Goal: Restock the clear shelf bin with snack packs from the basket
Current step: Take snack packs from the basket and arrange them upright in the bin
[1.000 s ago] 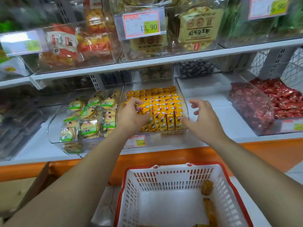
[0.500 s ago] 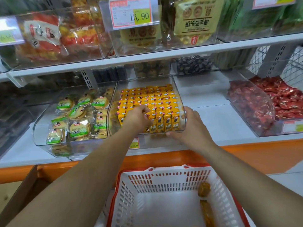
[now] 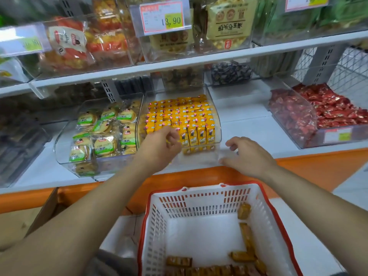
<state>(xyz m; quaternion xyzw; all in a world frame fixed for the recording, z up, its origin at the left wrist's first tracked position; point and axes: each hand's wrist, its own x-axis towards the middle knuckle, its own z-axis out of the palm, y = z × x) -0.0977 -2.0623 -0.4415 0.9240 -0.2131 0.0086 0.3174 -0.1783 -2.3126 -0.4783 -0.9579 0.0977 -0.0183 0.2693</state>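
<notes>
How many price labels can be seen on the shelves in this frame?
4: a blurred label upper left, the 13,90 label upper centre, a cropped label top right, and a bin label on the red candy bin. The left hand or right hand may hide another.

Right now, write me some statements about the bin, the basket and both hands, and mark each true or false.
1. The clear bin holds rows of yellow packs. True.
2. The basket is empty. False: several packs lie along its right side and near edge.
3. The right hand grips the basket rim. False: it hovers open by the bin's front right corner, above the basket.
4. The left hand is at the bin's front, fingers curled. True.
5. The bin to the left holds red packs. False: it holds green-labelled round biscuits; the red packs are in a bin on the right.
</notes>
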